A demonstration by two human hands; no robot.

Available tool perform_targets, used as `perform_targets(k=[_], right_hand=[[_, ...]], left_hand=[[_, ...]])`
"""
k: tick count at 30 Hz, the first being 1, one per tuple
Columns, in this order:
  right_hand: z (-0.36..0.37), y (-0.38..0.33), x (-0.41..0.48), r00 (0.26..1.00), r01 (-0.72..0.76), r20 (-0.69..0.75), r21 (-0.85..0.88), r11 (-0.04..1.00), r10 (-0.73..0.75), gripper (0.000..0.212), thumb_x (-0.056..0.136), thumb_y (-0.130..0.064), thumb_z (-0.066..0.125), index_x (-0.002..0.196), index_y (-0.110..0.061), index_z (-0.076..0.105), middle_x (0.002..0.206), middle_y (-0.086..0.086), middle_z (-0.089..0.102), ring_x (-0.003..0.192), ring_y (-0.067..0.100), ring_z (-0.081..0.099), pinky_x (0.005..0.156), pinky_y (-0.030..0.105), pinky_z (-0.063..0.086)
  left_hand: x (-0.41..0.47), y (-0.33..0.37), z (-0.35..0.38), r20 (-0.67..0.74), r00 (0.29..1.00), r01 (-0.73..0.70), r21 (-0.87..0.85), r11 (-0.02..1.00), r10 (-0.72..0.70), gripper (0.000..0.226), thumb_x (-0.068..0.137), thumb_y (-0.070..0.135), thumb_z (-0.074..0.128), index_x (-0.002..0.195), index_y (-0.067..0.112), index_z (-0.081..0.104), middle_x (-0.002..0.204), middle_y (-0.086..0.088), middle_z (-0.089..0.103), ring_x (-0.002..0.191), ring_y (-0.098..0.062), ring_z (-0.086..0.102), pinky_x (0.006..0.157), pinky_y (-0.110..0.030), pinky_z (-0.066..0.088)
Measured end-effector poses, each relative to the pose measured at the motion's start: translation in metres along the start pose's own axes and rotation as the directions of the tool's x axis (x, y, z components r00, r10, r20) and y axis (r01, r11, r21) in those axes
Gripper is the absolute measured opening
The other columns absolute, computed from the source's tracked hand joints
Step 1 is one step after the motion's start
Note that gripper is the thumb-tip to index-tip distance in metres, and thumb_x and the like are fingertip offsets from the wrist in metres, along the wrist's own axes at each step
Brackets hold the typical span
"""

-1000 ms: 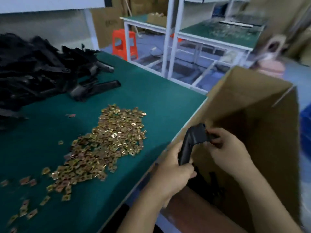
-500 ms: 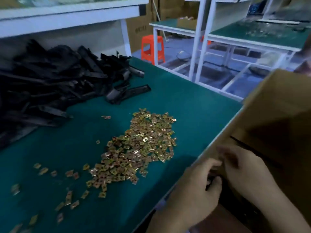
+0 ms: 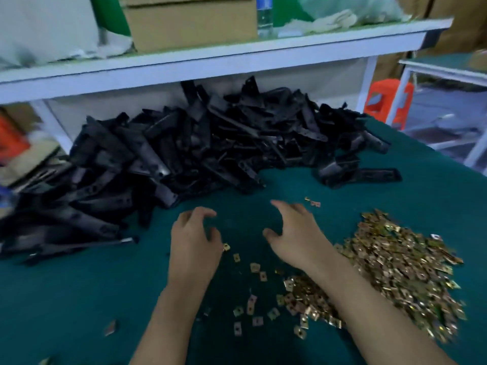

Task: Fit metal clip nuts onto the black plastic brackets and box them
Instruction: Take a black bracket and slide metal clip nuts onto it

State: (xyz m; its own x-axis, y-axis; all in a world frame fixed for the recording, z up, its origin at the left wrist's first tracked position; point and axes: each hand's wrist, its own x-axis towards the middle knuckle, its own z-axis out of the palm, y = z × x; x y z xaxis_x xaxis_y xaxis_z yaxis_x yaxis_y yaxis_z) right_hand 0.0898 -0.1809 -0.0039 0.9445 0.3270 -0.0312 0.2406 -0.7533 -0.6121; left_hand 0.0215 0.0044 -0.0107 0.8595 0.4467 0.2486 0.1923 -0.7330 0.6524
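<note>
Bracket heap (image 3: pixel 200 148) beyond empty hands (image 3: pixel 193 246)

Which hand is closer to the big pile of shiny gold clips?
The right hand. Its wrist lies against the left edge of the pile of gold clip nuts. The left hand hovers farther left, over bare green mat.

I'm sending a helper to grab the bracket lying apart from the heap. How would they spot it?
Start at the big pile of black brackets under the white shelf. Follow its right end down to the green mat. The lone bracket lies flat there, pointing right, clear of the tangle.
</note>
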Motion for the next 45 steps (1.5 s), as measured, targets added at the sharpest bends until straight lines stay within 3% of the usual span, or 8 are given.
perform_targets(k=[5, 12, 24, 26, 30, 36, 41, 45], right_hand=[[0.032, -0.017, 0.082, 0.998, -0.041, -0.042, 0.118, 0.992, 0.046, 0.075, 0.099, -0.025, 0.060, 0.159, -0.025, 0.015, 0.161, 0.002, 0.019, 0.143, 0.027, 0.032, 0.097, 0.029, 0.041], [0.045, -0.007, 0.140, 0.982, -0.067, -0.152, 0.265, 0.962, 0.111, 0.072, 0.098, -0.004, 0.050, 0.153, -0.043, 0.025, 0.112, 0.015, 0.050, 0.110, 0.023, 0.049, 0.076, 0.031, 0.045], [0.027, -0.004, 0.057, 0.984, 0.160, -0.111, 0.225, 0.961, -0.138, 0.033, 0.094, -0.022, 0.069, 0.125, -0.030, 0.068, 0.110, -0.014, 0.067, 0.103, 0.004, 0.061, 0.081, 0.012, 0.041], [0.023, -0.009, 0.032, 0.962, 0.271, -0.070, 0.245, 0.931, -0.262, 0.033, 0.094, -0.024, 0.069, 0.125, -0.036, 0.068, 0.110, -0.028, 0.066, 0.105, -0.011, 0.058, 0.084, 0.003, 0.041], [0.015, -0.015, 0.012, 0.898, 0.438, -0.087, 0.268, 0.858, -0.432, 0.043, 0.096, -0.011, 0.065, 0.118, -0.049, 0.068, 0.109, -0.033, 0.063, 0.111, -0.015, 0.053, 0.088, 0.002, 0.038], [0.010, -0.004, 0.019, 0.918, 0.395, -0.145, 0.247, 0.885, -0.370, 0.050, 0.094, -0.016, 0.069, 0.135, -0.040, 0.058, 0.119, -0.022, 0.061, 0.106, -0.003, 0.059, 0.089, 0.011, 0.044], [-0.002, 0.016, 0.018, 0.924, 0.265, 0.286, 0.004, 0.964, -0.255, 0.050, 0.067, -0.069, 0.075, 0.110, -0.045, 0.067, 0.107, -0.023, 0.060, 0.097, -0.005, 0.055, 0.076, 0.016, 0.043], [0.005, 0.012, 0.013, 0.861, 0.348, 0.390, 0.015, 0.937, -0.326, 0.031, 0.069, -0.052, 0.086, 0.096, -0.041, 0.075, 0.098, -0.018, 0.062, 0.092, -0.003, 0.055, 0.076, 0.020, 0.047]], left_hand=[[0.017, -0.028, 0.004, -0.035, 0.999, 0.000, 0.067, 0.998, 0.002, 0.029, 0.097, 0.004, 0.055, 0.121, 0.021, 0.062, 0.119, -0.004, 0.056, 0.091, -0.031, 0.058, 0.081, -0.045, 0.052], [0.019, -0.035, 0.010, -0.109, 0.989, -0.103, 0.001, 0.995, 0.103, 0.027, 0.099, 0.008, 0.055, 0.117, 0.026, 0.063, 0.112, 0.011, 0.057, 0.104, -0.013, 0.052, 0.087, -0.030, 0.048], [0.018, -0.029, 0.012, -0.131, 0.990, -0.086, -0.222, 0.971, 0.058, 0.016, 0.103, 0.025, 0.056, 0.117, 0.025, 0.064, 0.099, 0.013, 0.064, 0.091, 0.004, 0.060, 0.070, -0.009, 0.047], [0.016, -0.018, 0.010, -0.026, 0.990, 0.102, -0.563, 0.820, -0.140, 0.030, 0.100, 0.049, 0.055, 0.117, 0.026, 0.064, 0.096, 0.008, 0.072, 0.087, -0.001, 0.069, 0.068, -0.012, 0.052], [0.016, -0.011, -0.008, 0.566, 0.823, 0.565, -0.824, -0.039, -0.041, 0.071, 0.080, 0.069, 0.071, 0.126, 0.015, 0.070, 0.119, -0.016, 0.073, 0.111, -0.032, 0.071, 0.083, -0.040, 0.059], [0.013, -0.008, -0.007, 0.563, 0.827, 0.563, -0.827, 0.003, -0.020, 0.045, 0.069, -0.004, 0.081, 0.113, 0.003, 0.072, 0.105, -0.006, 0.075, 0.099, -0.023, 0.075, 0.079, -0.035, 0.062], [0.016, -0.013, -0.004, 0.491, 0.864, 0.489, -0.871, -0.050, -0.107, 0.034, 0.069, 0.001, 0.078, 0.072, 0.019, 0.049, 0.117, -0.017, 0.072, 0.106, -0.028, 0.073, 0.073, -0.025, 0.060], [0.014, -0.017, 0.000, 0.497, 0.862, 0.496, -0.868, -0.034, -0.100, 0.037, 0.074, 0.010, 0.079, 0.076, 0.020, 0.044, 0.118, -0.020, 0.072, 0.109, -0.024, 0.073, 0.075, -0.024, 0.059]])
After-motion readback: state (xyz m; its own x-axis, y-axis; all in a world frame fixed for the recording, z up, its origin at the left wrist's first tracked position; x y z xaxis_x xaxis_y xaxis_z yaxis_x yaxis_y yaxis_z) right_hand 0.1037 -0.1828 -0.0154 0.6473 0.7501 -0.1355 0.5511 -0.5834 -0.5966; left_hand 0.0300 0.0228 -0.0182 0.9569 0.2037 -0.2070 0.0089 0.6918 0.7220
